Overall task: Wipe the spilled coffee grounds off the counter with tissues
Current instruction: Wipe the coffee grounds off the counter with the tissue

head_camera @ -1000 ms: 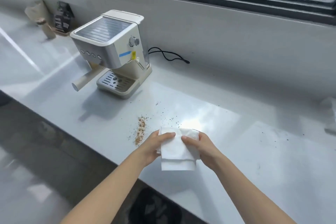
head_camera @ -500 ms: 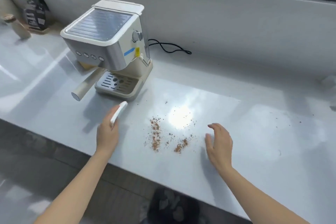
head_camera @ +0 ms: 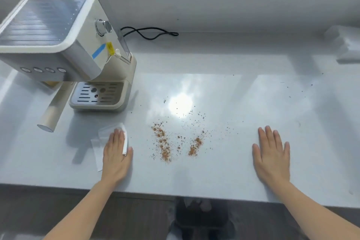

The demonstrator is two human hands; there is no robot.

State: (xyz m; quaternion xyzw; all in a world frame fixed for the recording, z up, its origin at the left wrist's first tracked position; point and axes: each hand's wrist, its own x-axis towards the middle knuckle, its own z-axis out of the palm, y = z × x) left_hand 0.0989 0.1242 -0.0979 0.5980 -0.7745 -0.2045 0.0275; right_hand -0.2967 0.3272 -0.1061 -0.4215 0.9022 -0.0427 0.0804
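Brown coffee grounds (head_camera: 165, 143) lie in two short streaks on the pale grey counter (head_camera: 224, 177), with fine specks scattered further back and to the right. My left hand (head_camera: 116, 155) rests flat on a folded white tissue (head_camera: 97, 148), pressing it onto the counter to the left of the grounds. A fold of the tissue sticks up between the fingers. My right hand (head_camera: 271, 152) lies flat on the bare counter, fingers apart, to the right of the grounds and holding nothing.
A cream espresso machine (head_camera: 64, 41) with a drip tray (head_camera: 96, 96) and a jutting handle (head_camera: 53, 110) stands at the back left. Its black cord (head_camera: 150, 33) trails along the wall. A white tissue pack (head_camera: 344, 45) sits far right. The counter's front edge runs just below my wrists.
The tissue went from both hands to the left hand, which carried it left and pressed it flat on the counter. My right hand let go and settled flat at the right.
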